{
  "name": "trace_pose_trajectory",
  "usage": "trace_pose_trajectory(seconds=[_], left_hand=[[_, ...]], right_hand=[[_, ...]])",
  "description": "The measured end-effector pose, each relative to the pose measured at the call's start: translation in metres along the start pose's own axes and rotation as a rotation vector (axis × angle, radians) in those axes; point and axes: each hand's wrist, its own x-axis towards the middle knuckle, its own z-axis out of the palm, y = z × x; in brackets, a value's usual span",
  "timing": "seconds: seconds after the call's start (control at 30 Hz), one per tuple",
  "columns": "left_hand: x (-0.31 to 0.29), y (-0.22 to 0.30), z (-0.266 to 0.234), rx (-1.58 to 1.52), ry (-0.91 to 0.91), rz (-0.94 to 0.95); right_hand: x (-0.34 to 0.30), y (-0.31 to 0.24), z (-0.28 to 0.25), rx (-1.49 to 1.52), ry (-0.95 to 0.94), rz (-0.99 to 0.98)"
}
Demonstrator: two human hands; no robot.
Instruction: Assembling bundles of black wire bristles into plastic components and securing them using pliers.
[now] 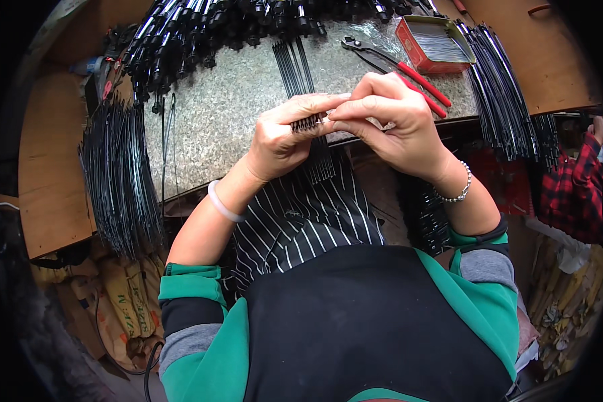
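Between the thumb and fingers of my left hand (285, 130) is a small black ridged piece (307, 123) with close-set teeth or coils. My right hand (398, 120) meets it at its right end in a pinch of thumb and index finger. Whatever the right fingertips grip there is too small to make out. A row of thin black rods (293, 70) runs beneath both hands. Their near ends (320, 167) stick out past the table edge over my striped apron (301, 224).
Red-handled pliers (415, 84) and a red tin (442, 65) of thin metal wires lie right of my hands. Bundles of black rods flank the speckled tabletop (231, 100). Black assemblies with shiny shafts (201, 40) pile up behind. A person in a checked sleeve (573, 191) is at far right.
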Motion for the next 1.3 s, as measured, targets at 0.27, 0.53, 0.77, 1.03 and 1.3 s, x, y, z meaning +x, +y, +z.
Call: trace_pose_trajectory(seconds=[0.27,0.53,0.77,1.03,1.3], left_hand=[[0.001,0.004,0.000,0.054,-0.030,-0.022],[-0.002,0.004,-0.002,0.052,-0.036,-0.101],[0.000,0.010,-0.001,0.051,-0.056,-0.115],[-0.006,0.011,-0.024,-0.066,-0.161,-0.162],[-0.007,0.014,-0.026,0.239,-0.615,-0.255]], right_hand=[[0.007,-0.003,-0.004,-0.283,-0.003,-0.331],[0.006,-0.010,0.006,-0.257,-0.093,-0.304],[0.008,-0.011,0.008,-0.258,-0.118,-0.327],[-0.005,-0.021,0.013,-0.328,-0.226,-0.273],[0.012,0.026,-0.052,-0.384,-0.058,0.121]])
